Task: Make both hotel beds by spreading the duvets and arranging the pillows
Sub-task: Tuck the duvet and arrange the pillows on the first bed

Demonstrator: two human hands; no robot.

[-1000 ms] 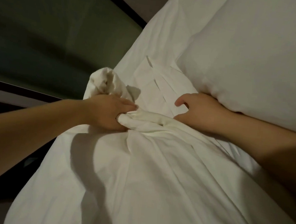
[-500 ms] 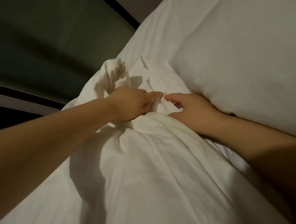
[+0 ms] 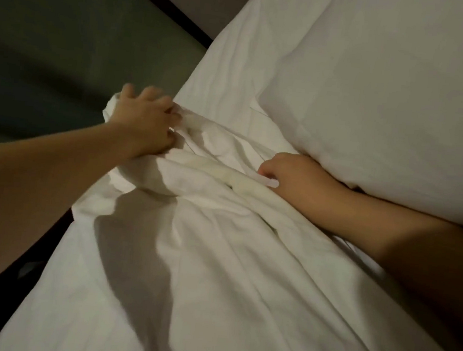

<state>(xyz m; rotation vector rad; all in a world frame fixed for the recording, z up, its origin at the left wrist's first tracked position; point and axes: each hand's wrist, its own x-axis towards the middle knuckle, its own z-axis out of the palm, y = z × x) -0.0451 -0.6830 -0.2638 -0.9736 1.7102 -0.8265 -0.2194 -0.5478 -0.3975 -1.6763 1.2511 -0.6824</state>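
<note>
1. White duvet (image 3: 215, 273), creased, filling the lower and middle frame. Top edge bunched into a thick, rumpled fold running from left of centre to right of centre. Gripped at one end by the left hand (image 3: 145, 121) and at the other by the right hand (image 3: 295, 176).
2. White pillow (image 3: 388, 91), plump and smooth, lying flat at upper right. Lower edge just above the fold, touching the back of the right hand.

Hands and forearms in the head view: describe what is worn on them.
Nothing is worn. The left hand and right hand are bare: no gloves, watch or bracelet, no ring that shows. Some fingertips are hidden in the duvet. The left forearm and right forearm are bare to the frame edge, no sleeve in view.
</note>
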